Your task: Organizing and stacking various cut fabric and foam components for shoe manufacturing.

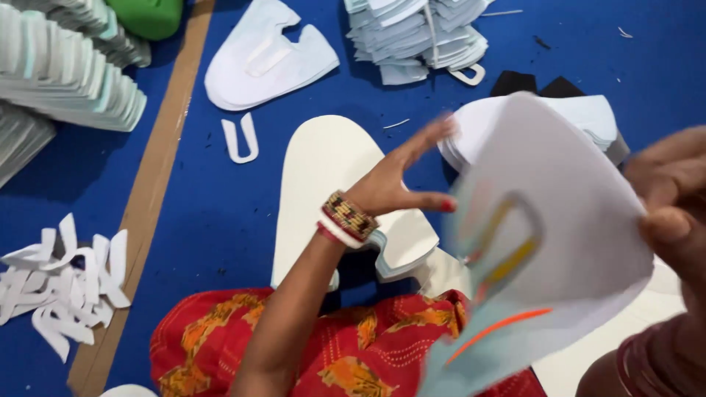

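My right hand [673, 198] pinches a white cut piece [559, 242] by its right edge, thumb on top; it's raised close to the cam and blurred, w/ a yellow-edged slot and an orange line showing on it. My left hand [401, 180] is open, fingers spread, holding nothing, hovering above the cream board [323, 162] and just left of a white stack [588, 114]. A beaded bracelet [350, 216] sits on that wrist. A smaller piece [401, 246] lies under the wrist. Red patterned cloth [353, 345] covers my lap. On the blue mat [213, 213]: a U-shaped offcut [240, 140], scrap pile [62, 283] far left, more stacks [419, 33] up top.
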